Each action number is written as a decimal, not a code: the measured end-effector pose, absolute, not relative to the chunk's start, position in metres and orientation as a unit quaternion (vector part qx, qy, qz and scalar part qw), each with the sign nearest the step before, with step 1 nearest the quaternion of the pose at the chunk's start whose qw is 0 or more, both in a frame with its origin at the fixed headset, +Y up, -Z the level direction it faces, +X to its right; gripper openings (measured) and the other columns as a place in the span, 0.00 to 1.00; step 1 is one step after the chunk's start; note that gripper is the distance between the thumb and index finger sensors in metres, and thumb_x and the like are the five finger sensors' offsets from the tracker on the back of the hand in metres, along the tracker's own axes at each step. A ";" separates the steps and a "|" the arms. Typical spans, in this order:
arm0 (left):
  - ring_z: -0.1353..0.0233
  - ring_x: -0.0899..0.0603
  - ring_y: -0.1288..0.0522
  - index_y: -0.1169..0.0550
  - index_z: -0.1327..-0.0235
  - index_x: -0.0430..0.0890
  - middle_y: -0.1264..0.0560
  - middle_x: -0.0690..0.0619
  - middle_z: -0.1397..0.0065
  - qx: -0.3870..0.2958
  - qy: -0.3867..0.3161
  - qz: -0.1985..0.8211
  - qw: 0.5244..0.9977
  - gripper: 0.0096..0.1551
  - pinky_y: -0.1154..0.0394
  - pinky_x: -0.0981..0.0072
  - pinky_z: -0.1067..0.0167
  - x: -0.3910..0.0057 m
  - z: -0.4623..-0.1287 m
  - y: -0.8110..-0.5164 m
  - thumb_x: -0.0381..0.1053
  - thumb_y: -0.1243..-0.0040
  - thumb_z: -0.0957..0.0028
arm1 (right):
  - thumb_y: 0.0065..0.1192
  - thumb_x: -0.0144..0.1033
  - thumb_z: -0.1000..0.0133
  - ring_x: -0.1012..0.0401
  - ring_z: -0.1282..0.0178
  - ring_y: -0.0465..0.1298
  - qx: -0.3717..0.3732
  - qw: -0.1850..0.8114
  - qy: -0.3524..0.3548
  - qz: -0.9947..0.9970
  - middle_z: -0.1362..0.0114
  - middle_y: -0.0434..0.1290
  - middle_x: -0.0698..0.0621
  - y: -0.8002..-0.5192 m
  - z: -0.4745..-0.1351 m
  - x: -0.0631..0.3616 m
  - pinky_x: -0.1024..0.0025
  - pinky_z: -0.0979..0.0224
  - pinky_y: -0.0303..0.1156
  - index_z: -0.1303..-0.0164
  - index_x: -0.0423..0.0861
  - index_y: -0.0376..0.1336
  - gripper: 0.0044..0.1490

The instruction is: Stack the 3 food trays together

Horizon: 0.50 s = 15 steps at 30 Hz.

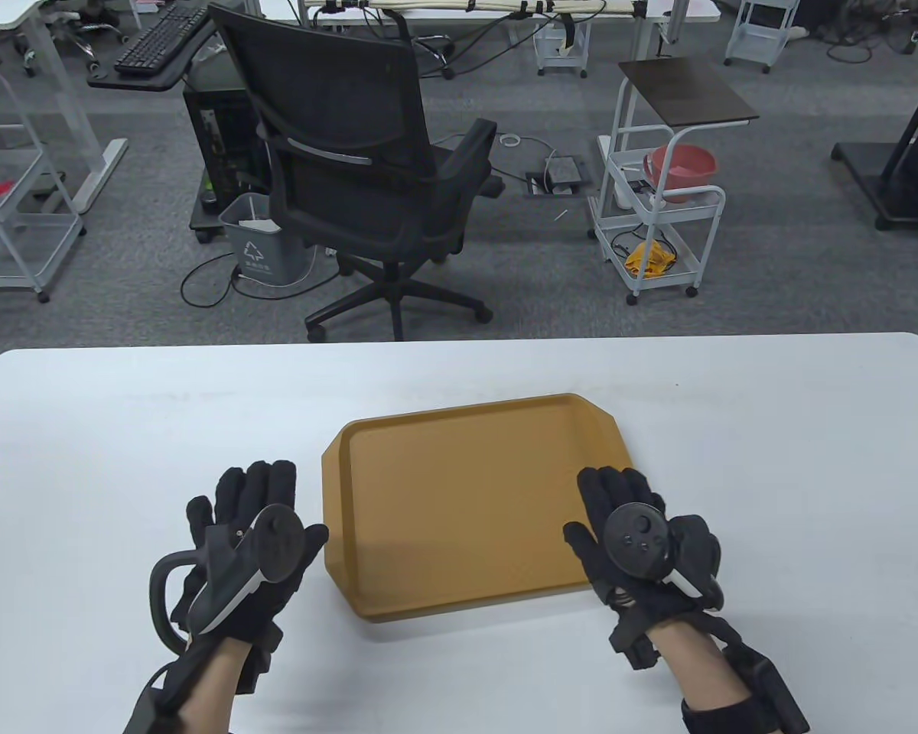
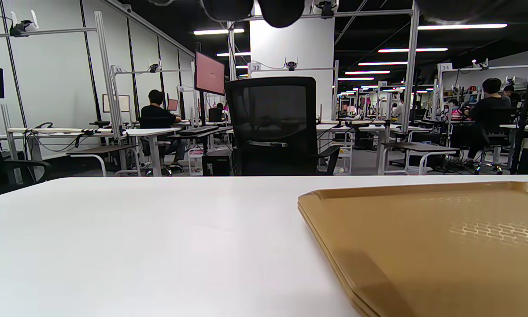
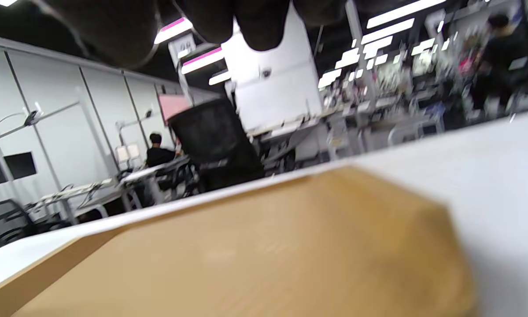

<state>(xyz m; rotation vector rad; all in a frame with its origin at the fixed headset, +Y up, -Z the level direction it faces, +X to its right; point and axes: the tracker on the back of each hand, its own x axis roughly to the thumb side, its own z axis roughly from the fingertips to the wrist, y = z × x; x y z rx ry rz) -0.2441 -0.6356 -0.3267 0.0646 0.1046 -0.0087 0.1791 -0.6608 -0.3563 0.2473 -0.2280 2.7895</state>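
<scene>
A stack of tan food trays [image 1: 474, 505] lies in the middle of the white table [image 1: 122, 428]. In the left wrist view the stack [image 2: 422, 246] shows layered rims at its near corner. My left hand [image 1: 252, 527] is open with fingers stretched out, on the table just left of the stack's left edge; only its fingertips [image 2: 281, 11] show in its wrist view. My right hand [image 1: 635, 527] is open over the stack's front right corner. I cannot tell whether it touches the tray. The right wrist view is blurred and shows the tray [image 3: 268, 255] under the fingertips [image 3: 255, 22].
A black office chair [image 1: 367, 176] stands on the floor beyond the table's far edge. A white wire cart [image 1: 658, 214] stands further right. White table surface stretches to both sides of the stack.
</scene>
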 end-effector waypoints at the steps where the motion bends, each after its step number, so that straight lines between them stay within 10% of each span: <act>1: 0.08 0.39 0.51 0.55 0.16 0.62 0.52 0.58 0.08 0.039 0.053 -0.005 0.998 0.51 0.52 0.32 0.17 -0.244 -0.327 -0.636 0.76 0.55 0.51 | 0.52 0.53 0.39 0.36 0.14 0.43 0.078 0.160 -0.095 0.979 0.12 0.46 0.36 -0.657 -0.355 0.186 0.36 0.20 0.45 0.15 0.47 0.42 0.47; 15: 0.08 0.38 0.55 0.54 0.16 0.62 0.55 0.57 0.08 0.062 0.062 0.001 0.996 0.51 0.55 0.32 0.18 -0.240 -0.328 -0.636 0.76 0.56 0.51 | 0.51 0.56 0.40 0.36 0.14 0.39 0.085 0.163 -0.134 0.974 0.11 0.43 0.35 -0.643 -0.338 0.197 0.35 0.20 0.42 0.14 0.46 0.40 0.49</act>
